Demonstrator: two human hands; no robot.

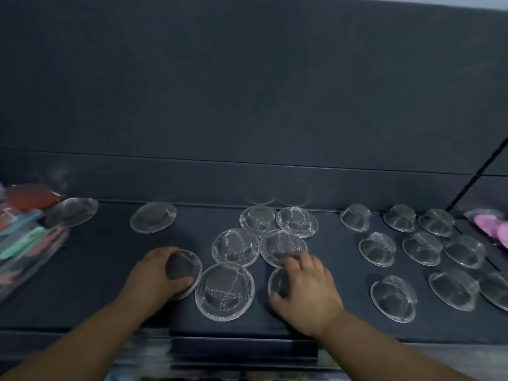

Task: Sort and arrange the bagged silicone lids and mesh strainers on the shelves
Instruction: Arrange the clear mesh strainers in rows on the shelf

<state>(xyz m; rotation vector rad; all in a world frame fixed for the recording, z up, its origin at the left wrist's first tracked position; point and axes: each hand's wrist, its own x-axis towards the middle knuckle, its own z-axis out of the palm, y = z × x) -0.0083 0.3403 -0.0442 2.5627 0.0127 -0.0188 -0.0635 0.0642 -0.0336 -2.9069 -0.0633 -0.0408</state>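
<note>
Evidently both hands work the shelf [96, 270] front: the left hand [154, 276] has its grip curled round one mesh strainer [192, 266]; the right hand [308, 292], blurred, seems to pinch a second strainer [277, 283]. Each should slide flat, clear of the neighbouring strainer [224, 291].

The right hand [305, 292] covers most of a mesh strainer [277, 281], and the left hand [154, 273] hides the near half of a second strainer [189, 266]. At the shelf's [96, 270] left end, coloured bags [24, 237] are blurred and cropped. At its right end a pink bag [492, 229] is cropped.
</note>
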